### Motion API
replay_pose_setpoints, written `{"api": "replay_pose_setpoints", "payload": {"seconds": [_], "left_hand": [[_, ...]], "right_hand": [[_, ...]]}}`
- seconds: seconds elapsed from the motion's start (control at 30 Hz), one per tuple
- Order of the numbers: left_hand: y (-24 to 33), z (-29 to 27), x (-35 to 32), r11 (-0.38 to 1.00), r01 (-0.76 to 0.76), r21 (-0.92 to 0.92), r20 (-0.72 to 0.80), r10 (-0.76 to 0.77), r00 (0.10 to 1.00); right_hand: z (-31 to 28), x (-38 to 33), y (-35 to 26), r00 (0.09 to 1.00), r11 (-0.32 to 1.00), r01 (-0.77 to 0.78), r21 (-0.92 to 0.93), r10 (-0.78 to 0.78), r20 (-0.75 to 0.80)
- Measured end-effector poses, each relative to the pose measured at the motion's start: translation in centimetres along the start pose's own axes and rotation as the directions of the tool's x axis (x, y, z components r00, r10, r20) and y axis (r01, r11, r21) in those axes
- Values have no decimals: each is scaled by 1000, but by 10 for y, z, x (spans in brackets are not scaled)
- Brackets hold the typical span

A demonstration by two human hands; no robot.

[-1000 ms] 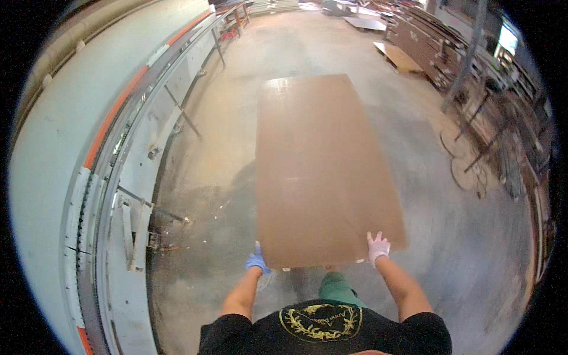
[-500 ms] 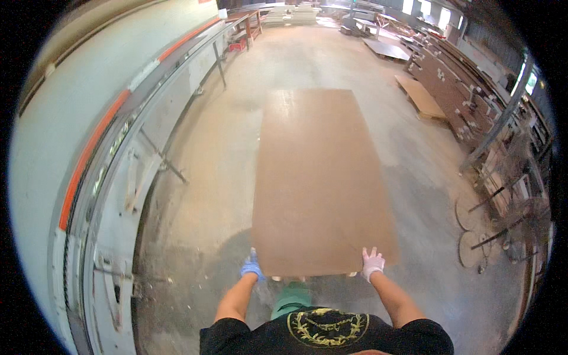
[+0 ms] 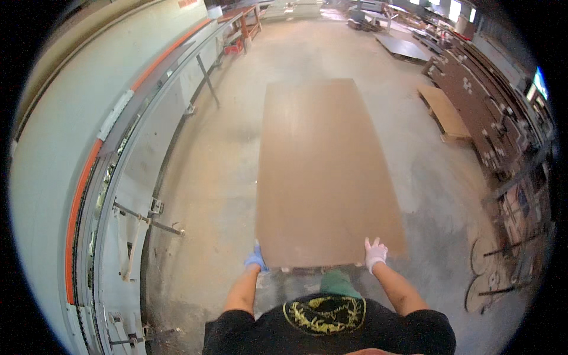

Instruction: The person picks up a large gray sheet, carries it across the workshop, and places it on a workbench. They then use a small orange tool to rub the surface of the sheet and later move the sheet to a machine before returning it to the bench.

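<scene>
Hands on brown board; perhaps a red crate

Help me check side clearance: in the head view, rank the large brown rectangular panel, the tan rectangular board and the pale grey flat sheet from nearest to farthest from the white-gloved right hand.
1. Brown panel: right at the right hand.
2. Tan board: right side, ahead.
3. Grey sheet: right side, farther ahead.

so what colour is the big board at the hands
Plain brown; the board shows in the head view.
</scene>
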State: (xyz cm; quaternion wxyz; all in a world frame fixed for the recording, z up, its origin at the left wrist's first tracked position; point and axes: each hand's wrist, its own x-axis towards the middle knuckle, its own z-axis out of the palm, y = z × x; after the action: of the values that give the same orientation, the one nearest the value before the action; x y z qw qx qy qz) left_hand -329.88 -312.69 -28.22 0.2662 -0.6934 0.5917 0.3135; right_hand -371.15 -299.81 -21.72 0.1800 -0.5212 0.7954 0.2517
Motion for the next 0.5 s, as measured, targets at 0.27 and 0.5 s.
{"api": "replay_pose_setpoints", "payload": {"seconds": [0.27,0.5], "left_hand": [[229,-229,100,994,-10,107,-217,33,976],[337,-376,309,939,-140,315,-281,233,931]], "right_hand": [[-213,305,-1,997,997,34,-63,-29,66],[-362,534,-24,996,995,73,-64,-69,56]]}}
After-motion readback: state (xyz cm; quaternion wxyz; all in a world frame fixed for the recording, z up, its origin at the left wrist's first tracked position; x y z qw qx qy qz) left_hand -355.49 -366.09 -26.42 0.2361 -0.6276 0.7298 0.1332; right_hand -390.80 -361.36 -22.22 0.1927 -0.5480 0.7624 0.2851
